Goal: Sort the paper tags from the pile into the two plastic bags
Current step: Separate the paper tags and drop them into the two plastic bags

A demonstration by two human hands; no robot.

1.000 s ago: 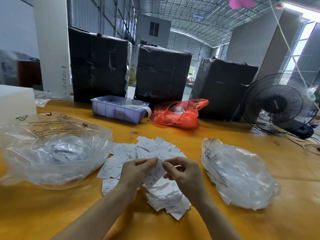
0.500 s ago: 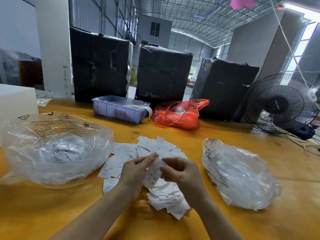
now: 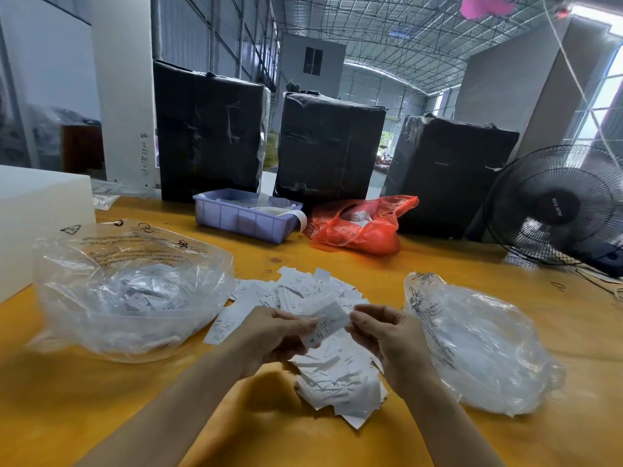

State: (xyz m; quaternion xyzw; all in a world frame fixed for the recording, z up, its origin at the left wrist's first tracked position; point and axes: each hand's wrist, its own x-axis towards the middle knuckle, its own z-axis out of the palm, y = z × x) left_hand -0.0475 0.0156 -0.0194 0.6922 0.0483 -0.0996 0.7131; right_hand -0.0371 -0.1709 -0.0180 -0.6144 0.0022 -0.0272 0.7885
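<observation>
Along the back of the yellow table (image 3: 438, 278) stood a lavender bin (image 3: 247, 220), a red plastic bag (image 3: 362, 227) and a black fan (image 3: 559, 205). Nearer, a pile of paper tags (image 3: 333, 375) lay between the left clear bag (image 3: 131, 291) and right clear bag (image 3: 482, 342). Above the pile, left hand (image 3: 273, 338) and right hand (image 3: 387, 338) both pinched one paper tag (image 3: 328, 323) with curled fingers.

Two clear bags (image 3: 131, 291), three black boxes (image 3: 209, 129)
</observation>
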